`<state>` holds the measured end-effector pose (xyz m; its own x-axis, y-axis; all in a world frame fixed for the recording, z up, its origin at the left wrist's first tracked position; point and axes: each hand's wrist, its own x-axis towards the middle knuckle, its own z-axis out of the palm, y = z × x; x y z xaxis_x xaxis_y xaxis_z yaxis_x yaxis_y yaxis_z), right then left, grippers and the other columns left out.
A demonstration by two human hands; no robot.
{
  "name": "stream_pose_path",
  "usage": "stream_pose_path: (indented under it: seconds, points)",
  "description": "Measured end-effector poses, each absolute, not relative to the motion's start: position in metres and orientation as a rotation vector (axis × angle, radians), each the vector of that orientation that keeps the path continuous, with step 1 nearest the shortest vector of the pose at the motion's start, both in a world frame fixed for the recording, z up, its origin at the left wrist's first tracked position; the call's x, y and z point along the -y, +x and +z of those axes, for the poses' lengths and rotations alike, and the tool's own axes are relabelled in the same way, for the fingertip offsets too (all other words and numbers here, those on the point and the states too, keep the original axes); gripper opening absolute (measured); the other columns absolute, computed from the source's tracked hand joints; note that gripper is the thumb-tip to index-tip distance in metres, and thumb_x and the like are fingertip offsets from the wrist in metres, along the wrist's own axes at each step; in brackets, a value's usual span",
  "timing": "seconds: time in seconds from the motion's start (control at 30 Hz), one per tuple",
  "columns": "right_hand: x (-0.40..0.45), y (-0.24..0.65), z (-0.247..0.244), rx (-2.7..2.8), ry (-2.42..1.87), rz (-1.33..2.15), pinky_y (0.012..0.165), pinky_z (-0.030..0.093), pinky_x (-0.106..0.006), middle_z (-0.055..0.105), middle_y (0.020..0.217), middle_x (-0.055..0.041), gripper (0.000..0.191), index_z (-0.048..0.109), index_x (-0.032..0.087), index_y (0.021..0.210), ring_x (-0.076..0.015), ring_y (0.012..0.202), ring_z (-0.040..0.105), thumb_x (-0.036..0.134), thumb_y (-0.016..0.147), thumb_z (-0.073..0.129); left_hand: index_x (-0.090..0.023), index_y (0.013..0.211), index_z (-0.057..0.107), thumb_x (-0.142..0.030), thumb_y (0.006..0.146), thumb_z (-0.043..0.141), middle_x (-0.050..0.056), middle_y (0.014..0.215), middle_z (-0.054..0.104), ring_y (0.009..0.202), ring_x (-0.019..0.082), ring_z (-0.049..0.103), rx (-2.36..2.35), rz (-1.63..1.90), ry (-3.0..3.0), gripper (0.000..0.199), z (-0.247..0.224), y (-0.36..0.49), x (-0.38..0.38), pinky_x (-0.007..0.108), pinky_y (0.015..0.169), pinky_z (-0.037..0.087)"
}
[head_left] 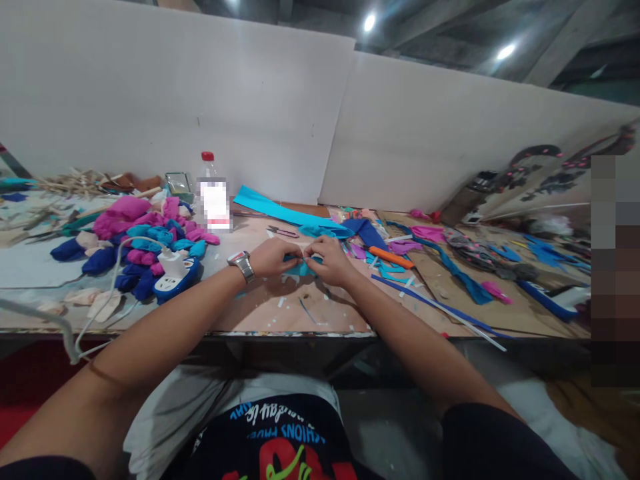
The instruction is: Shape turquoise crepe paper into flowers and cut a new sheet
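Both hands meet at the middle of the table [260, 313]. My left hand [273, 257], with a watch on its wrist, has its fingers closed on a light blue cloth piece [300, 269]. From the other side my right hand [330, 260] pinches the same piece, its fingertips almost touching the left ones. Parts of the cloth are hidden behind the fingers. Just behind the hands lies a long light blue fabric strip [285, 210], bunched at its right end. Small pink-handled snips [284, 232] rest behind my left hand.
Pink and blue cloth bundles [130, 217] and a blue power strip [176, 280] with cables lie left, near a red-capped bottle [214, 200]. An orange-handled tool [391, 257], fabric scraps and long thin strips [440, 307] lie right. A white partition [240, 100] stands behind.
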<state>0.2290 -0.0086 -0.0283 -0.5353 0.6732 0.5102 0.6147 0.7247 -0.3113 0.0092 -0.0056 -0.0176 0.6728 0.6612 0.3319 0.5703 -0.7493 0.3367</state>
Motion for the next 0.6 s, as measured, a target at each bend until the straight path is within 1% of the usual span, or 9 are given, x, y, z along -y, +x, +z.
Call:
stream_pose_path:
  seconds: [0.2, 0.4, 0.6]
  points:
    - [0.0076, 0.2305, -0.0284, 2.324, -0.945, 0.121, 0.090, 0.037, -0.043, 0.075, 0.088, -0.0042, 0.006, 0.072, 0.022, 0.087, -0.0261, 0.097, 0.061, 0.023, 0.085, 0.067, -0.019, 0.097, 0.076, -0.031, 0.091, 0.056, 0.005, 0.085, 0.076, 0.070, 0.017, 0.061, -1.056, 0.620, 2.700, 0.024, -0.0191, 0.0088, 0.0061, 0.028, 0.065, 0.034]
    - [0.0077, 0.2288, -0.0289, 2.345, -0.947, 0.109, 0.087, 0.036, -0.043, 0.076, 0.092, -0.0056, 0.008, 0.072, 0.021, 0.090, -0.0266, 0.098, 0.061, 0.024, 0.090, 0.064, -0.018, 0.098, 0.074, -0.030, 0.088, 0.058, 0.007, 0.093, 0.077, 0.078, 0.020, 0.064, -1.043, 0.667, 2.655, 0.023, -0.0211, 0.0081, 0.0057, 0.029, 0.068, 0.037]
    - [0.0070, 0.2309, -0.0283, 2.348, -0.922, 0.109, 0.089, 0.036, -0.043, 0.076, 0.092, -0.0038, 0.006, 0.072, 0.023, 0.091, -0.0261, 0.098, 0.062, 0.026, 0.089, 0.067, -0.016, 0.096, 0.074, -0.031, 0.086, 0.057, 0.006, 0.087, 0.075, 0.073, 0.018, 0.062, -1.030, 0.686, 2.611, 0.024, -0.0215, 0.0079, 0.0043, 0.029, 0.067, 0.037]
